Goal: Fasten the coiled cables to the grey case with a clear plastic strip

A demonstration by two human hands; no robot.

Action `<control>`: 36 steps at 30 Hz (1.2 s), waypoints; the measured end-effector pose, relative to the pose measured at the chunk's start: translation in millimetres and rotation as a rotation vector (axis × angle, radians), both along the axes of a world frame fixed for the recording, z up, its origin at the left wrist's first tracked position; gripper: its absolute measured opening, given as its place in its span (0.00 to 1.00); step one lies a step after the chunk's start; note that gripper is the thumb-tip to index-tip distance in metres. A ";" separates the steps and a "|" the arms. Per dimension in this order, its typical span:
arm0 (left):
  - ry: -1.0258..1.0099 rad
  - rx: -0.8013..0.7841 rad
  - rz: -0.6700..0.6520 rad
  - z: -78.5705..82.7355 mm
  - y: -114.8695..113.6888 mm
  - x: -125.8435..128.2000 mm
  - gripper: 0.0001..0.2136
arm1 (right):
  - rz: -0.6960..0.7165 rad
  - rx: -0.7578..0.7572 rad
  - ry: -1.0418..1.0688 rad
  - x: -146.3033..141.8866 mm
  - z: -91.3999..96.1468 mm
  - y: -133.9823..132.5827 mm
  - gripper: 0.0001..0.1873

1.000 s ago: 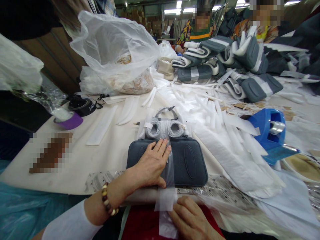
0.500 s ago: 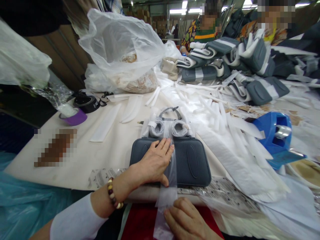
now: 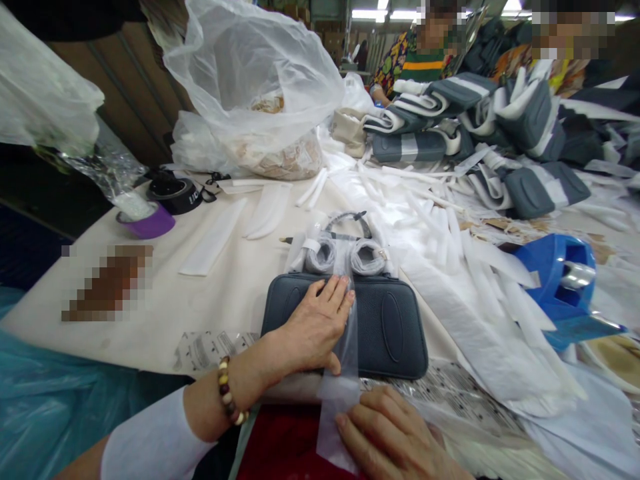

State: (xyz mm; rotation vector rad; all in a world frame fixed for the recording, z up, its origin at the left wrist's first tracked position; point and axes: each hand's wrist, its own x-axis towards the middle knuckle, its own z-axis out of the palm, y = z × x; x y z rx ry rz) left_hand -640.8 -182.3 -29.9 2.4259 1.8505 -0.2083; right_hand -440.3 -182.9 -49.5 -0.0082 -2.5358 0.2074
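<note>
A dark grey handbag [image 3: 385, 327] lies flat on the table's near edge, its wrapped handles [image 3: 345, 257] pointing away from me. A translucent white strip [image 3: 345, 387] runs over the bag's middle and hangs past the table edge. My left hand [image 3: 313, 330] presses flat on the bag and strip, fingers together. My right hand [image 3: 395, 437] is below the table edge, fingers pinching the strip's lower end.
Loose white strips [image 3: 450, 267] cover the table's middle and right. A blue tape dispenser [image 3: 565, 283] sits at right, tape rolls [image 3: 160, 207] at left, a big plastic bag [image 3: 255, 87] behind. Grey bags [image 3: 470, 127] pile at the back near two other people.
Both hands stay almost where they were; my right hand has risen a little along the strip's lower end. The view has shifted slightly.
</note>
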 end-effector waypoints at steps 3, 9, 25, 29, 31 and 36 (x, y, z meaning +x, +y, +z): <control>-0.011 0.022 -0.007 -1.6 -1.3 -0.9 0.56 | -0.011 -0.049 0.022 -4.1 3.7 5.4 0.14; -0.022 0.033 -0.012 -0.5 -2.2 -2.9 0.52 | -0.112 -0.217 0.050 -13.9 4.2 16.0 0.15; -0.236 0.110 -0.046 -23.8 -5.3 -19.2 0.36 | -0.301 -0.359 0.021 -46.8 -17.9 55.5 0.12; -0.263 0.142 -0.040 -28.1 -7.8 -20.8 0.44 | -0.376 -0.304 0.040 -51.6 -25.7 55.0 0.12; -0.269 0.144 -0.041 -28.5 -8.4 -21.0 0.45 | -0.400 -0.293 0.046 -53.1 -27.0 53.9 0.12; -0.267 0.112 -0.042 -25.6 -8.8 -19.4 0.47 | -0.492 -0.292 0.016 -57.3 -29.9 51.3 0.15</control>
